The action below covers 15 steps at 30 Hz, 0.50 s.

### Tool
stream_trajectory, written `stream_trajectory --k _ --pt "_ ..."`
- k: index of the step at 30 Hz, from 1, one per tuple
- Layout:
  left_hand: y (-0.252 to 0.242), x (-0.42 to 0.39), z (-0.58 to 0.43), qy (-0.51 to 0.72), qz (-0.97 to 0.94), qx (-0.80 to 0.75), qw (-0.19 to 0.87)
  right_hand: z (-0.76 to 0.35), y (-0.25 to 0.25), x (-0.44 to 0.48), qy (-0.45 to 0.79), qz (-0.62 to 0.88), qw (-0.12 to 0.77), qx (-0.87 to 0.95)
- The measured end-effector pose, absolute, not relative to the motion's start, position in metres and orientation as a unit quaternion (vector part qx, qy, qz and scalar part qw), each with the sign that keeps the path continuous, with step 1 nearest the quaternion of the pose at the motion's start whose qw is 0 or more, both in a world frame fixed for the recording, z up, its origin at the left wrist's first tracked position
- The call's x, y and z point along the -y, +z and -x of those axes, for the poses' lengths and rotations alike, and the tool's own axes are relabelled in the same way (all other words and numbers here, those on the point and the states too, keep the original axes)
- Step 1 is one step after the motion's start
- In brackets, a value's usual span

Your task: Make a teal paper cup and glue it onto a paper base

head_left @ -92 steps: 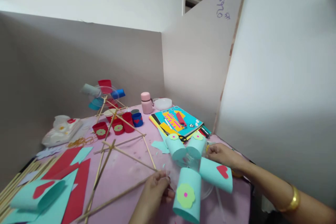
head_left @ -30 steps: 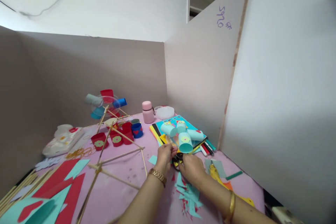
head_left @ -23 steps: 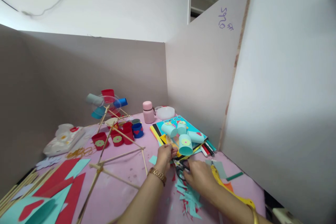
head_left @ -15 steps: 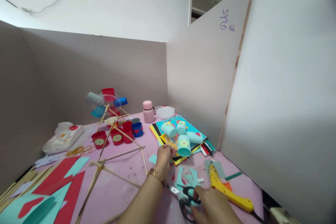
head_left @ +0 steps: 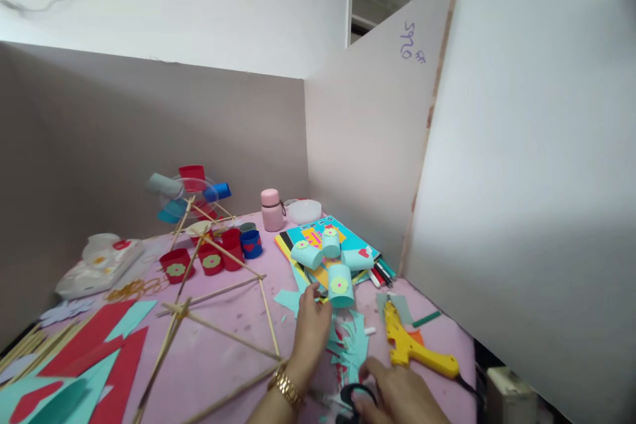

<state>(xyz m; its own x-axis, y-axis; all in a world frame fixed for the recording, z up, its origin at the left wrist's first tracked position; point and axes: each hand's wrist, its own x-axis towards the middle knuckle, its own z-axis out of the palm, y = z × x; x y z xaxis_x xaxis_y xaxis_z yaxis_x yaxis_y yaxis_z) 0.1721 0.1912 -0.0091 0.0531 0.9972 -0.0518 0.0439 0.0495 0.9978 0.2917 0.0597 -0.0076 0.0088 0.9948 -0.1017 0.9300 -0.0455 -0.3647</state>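
My left hand (head_left: 313, 324) reaches over the table at the front edge of the paper stack, fingers curled down. Whatever lies under its fingertips is hidden. A light blue sheet piece (head_left: 287, 300) sits just left of it. My right hand (head_left: 400, 392) is closed on black-handled scissors (head_left: 354, 399), whose blades are low and blurred near my left wrist. Between the hands lie light blue paper scraps (head_left: 356, 343) with red bits among them. Several light blue paper cups with flower and heart stickers, one of them the front cup (head_left: 340, 286), rest on the stack.
To the right lie a yellow glue gun (head_left: 415, 348) and several markers (head_left: 381, 274). On the left stands a wooden stick frame (head_left: 181, 310), with red paper cups (head_left: 212, 261) behind it and red sheets (head_left: 82, 344) beside it. A pink bottle (head_left: 272, 212) stands at the back.
My left hand has come nearer, down from beside the cups. The scissors have moved lower, with my right hand still on them. The scraps are bunched differently, and the view has shifted right.
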Motion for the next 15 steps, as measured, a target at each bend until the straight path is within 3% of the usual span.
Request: stream_trajectory --k 5,15 --pt "-0.009 -0.180 -0.175 0.448 -0.619 -0.483 0.428 -0.306 0.025 -0.095 0.084 0.727 0.161 0.662" --pt "-0.022 -0.185 -0.170 0.410 -0.681 -0.458 0.398 -0.309 0.022 -0.139 0.013 0.758 0.094 0.645"
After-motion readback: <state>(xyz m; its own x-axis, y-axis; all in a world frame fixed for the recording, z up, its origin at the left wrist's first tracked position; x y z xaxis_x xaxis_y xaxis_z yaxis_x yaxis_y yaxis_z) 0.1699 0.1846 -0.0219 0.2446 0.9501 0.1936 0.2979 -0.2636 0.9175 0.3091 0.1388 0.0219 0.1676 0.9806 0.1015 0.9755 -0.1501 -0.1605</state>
